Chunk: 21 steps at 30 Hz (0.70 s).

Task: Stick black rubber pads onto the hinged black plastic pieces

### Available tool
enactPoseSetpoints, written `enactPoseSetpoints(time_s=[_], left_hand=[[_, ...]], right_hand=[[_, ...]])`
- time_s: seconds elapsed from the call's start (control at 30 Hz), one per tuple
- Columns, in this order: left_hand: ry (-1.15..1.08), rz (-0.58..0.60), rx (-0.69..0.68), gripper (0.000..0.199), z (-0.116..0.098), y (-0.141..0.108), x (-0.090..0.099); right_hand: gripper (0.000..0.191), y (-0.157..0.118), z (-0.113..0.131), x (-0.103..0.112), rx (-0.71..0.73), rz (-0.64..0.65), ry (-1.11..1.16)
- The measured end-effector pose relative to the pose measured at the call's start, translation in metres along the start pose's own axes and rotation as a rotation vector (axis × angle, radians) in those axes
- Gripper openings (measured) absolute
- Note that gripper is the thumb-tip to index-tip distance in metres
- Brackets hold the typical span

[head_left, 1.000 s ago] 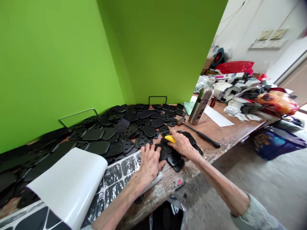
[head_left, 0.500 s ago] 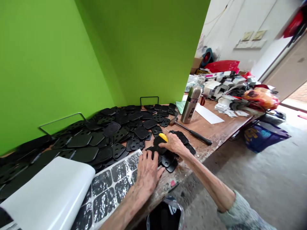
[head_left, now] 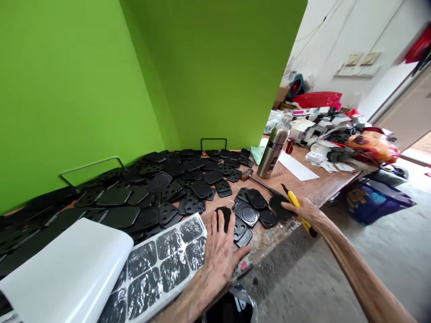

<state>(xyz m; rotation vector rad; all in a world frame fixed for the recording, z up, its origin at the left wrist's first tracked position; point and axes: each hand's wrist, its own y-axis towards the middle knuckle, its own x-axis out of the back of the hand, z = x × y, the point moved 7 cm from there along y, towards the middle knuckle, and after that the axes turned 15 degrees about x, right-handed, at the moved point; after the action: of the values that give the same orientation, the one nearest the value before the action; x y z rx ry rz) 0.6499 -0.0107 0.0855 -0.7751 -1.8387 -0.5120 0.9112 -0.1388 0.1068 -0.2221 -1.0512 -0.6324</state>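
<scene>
My left hand (head_left: pixel 220 240) lies with fingers spread, its fingertips on a small black pad (head_left: pixel 224 218) beside the end of a sheet of black rounded stickers (head_left: pixel 175 268). My right hand (head_left: pixel 305 211) is closed round a yellow utility knife (head_left: pixel 293 198), whose dark tip points up and left. A dark flat pad (head_left: pixel 281 207) is at its thumb and fingertips; whether it is pinched there is unclear. Between my hands lies a small cluster of black pads (head_left: pixel 247 213), some with ridged rings and some with holes.
A hammer (head_left: pixel 261 181) lies behind the cluster, near a steel flask (head_left: pixel 272 154). Many black pads (head_left: pixel 116 195) cover the table's left side, below green panels (head_left: pixel 208 72). White backing paper (head_left: pixel 67 273) curls over the sheet. An open bag (head_left: pixel 230 307) is below the table edge.
My right hand has moved right, away from the cluster, with the yellow utility knife and a dark pad beside it. My left hand has shifted slightly right, its fingers more spread.
</scene>
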Motion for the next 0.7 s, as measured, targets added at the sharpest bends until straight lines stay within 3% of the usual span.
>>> enactPoseSetpoints(time_s=[0.2,0.3,0.4,0.5,0.57,0.63,0.7], left_hand=[[0.002,0.078,0.022,0.078,-0.01,0.0,-0.003],[0.01,0.09,0.023,0.08,-0.011,0.002,-0.008],[0.003,0.055,-0.008,0.079,-0.012,0.005,-0.015],[-0.012,0.005,-0.023,0.087,-0.018,0.001,-0.017],[-0.031,-0.057,-0.046,0.09,-0.022,-0.011,-0.008],[-0.059,-0.17,-0.064,0.08,-0.019,-0.033,0.015],[-0.086,-0.334,0.042,0.062,0.008,-0.061,0.052]], right_hand=[[0.013,0.0,0.004,-0.016,0.1,0.008,-0.212],[0.016,0.005,0.019,-0.015,0.121,-0.037,-0.332],[0.021,0.023,0.056,-0.027,0.222,-0.016,-0.359],[0.02,0.052,0.108,-0.059,0.365,0.071,-0.336],[0.024,0.07,0.138,-0.084,0.415,0.109,-0.339],[0.033,0.083,0.159,-0.105,0.428,0.13,-0.349],[0.041,0.093,0.169,-0.118,0.411,0.142,-0.354]])
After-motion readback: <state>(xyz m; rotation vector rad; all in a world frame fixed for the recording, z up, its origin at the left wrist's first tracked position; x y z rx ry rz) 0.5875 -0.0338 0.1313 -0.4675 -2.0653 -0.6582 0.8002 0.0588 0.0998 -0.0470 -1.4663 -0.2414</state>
